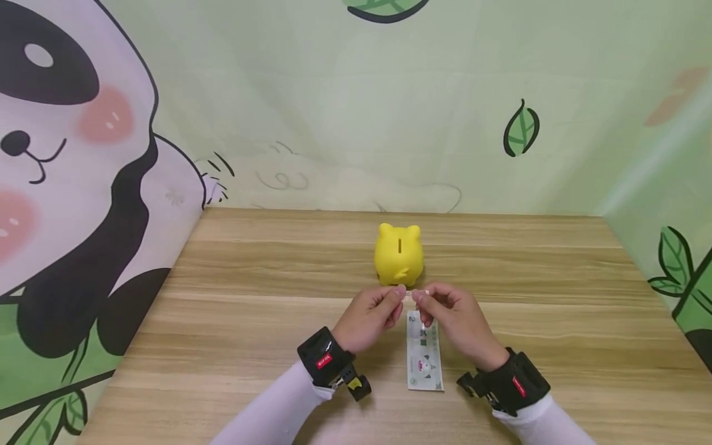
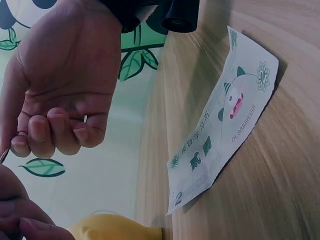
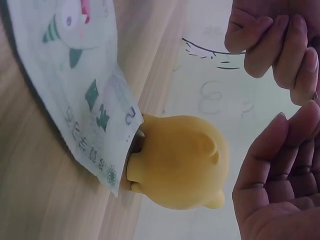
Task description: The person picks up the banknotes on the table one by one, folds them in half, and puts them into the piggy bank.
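My left hand [image 1: 369, 314] and right hand [image 1: 458, 321] meet just in front of a yellow piggy bank [image 1: 399, 256]. Between their thumbs and forefingers they pinch a small thin pale strip [image 1: 408, 294], mostly hidden by the fingertips; its kind cannot be made out. Only a thin edge of it shows in the left wrist view. The left hand's other fingers [image 2: 60, 130] are curled in. A pale banknote [image 1: 424, 364] marked 2, with a cartoon pig printed on it, lies on the table beneath the right hand, creased and slightly raised along its edges.
The piggy bank has a dark coin slot [image 1: 399, 246] on top, and its curly tail [image 3: 207, 145] faces me. Beneath everything is a wood-grain table [image 1: 250, 346]. A pale green backdrop [image 1: 311, 111] with panda and leaf drawings rises behind it and along both sides.
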Tool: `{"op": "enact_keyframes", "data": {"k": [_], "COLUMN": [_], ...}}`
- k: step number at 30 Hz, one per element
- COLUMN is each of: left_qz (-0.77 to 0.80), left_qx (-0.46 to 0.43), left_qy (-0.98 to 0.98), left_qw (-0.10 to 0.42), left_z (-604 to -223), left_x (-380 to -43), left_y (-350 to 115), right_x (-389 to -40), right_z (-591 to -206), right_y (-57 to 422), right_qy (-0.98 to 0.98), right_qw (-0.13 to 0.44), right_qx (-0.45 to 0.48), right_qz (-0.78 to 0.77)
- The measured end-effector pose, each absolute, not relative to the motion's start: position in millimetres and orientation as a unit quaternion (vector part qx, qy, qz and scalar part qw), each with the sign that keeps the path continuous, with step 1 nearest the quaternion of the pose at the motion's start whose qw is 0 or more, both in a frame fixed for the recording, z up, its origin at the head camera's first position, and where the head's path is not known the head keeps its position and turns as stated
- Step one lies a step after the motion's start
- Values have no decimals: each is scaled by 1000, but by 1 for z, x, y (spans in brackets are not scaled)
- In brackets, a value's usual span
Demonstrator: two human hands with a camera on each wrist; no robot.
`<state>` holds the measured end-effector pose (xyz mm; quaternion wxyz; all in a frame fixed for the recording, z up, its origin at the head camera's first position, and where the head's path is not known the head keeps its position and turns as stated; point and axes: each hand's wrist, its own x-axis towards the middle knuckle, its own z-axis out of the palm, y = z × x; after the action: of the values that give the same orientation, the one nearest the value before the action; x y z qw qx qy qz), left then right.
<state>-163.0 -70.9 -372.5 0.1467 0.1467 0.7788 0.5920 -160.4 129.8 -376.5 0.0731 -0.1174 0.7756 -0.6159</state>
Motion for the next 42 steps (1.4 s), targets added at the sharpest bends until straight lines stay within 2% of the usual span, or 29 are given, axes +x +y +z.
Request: {"op": "enact_keyframes", "data": {"k": [11, 18, 22, 29, 42], "left_qz": [578, 472, 370, 232, 145], "left_qx": [155, 165, 171, 147, 139], "left_qy": [789, 865, 913, 962, 980], "left_qw": [140, 37, -4, 15, -2], "left_z": [-374, -374, -376, -379, -382], "left_x": [-168, -175, -178, -183, -193], "left_y": [-70, -73, -70, -56, -45], "right_x": [-165, -169, -170, -170, -173], "right_z": [-370, -362, -362, -364, -365], "right_y": [137, 147, 149, 151, 154], "right_qy": [781, 761, 754, 757, 764], "right_qw": [49, 30, 26, 12, 19], "right_qx": [-71, -50, -52, -43, -39], "right_qz": [-619, -646, -654, -652, -644]}}
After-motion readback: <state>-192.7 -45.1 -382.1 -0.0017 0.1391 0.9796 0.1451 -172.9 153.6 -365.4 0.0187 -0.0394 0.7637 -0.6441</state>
